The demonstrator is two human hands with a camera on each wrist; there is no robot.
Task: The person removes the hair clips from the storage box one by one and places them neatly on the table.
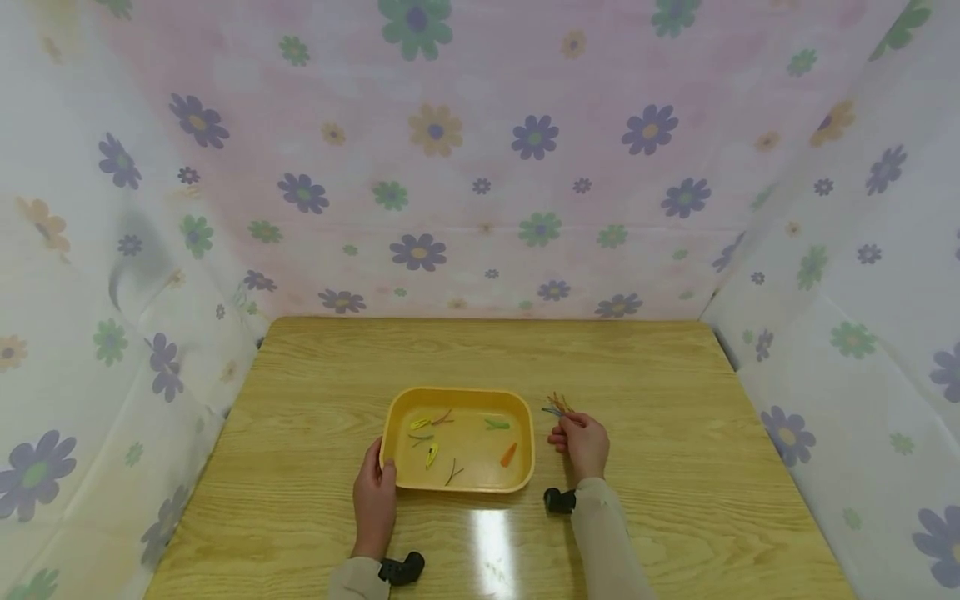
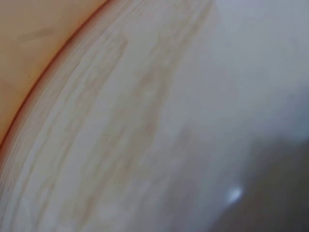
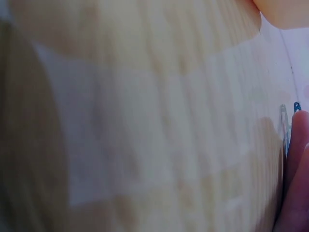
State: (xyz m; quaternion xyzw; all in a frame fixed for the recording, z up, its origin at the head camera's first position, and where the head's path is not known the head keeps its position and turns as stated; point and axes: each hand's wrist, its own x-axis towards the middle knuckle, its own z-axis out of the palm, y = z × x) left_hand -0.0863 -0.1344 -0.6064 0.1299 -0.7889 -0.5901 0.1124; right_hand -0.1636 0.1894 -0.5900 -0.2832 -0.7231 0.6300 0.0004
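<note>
A yellow rectangular tray [image 1: 465, 487] lies on the table. My left hand [image 1: 373, 500] grips its left edge, thumb over the rim and fingers along the outer wall. Inside are yellow snap hair clips [image 1: 432, 455], a green hair clip [image 1: 497, 424], an orange hair clip [image 1: 508, 454] and thin brownish strands [image 1: 453, 472]. Right of the tray, my right hand [image 1: 588, 446] pinches hair clips between thumb and fingers. A blue clip [image 3: 297, 106] and a pale clip [image 3: 283, 116] stick out past the fingertips. Thin orange-brown strands [image 1: 557, 402] show just beyond those fingers.
The wood-grain table [image 1: 675, 500] reaches back to a flower-printed curtain [image 1: 480, 167], with similar curtains along both sides. Black wrist cameras [image 1: 402, 569] sit on both wrists. Bright glare [image 1: 492, 550] marks the table in front of the tray.
</note>
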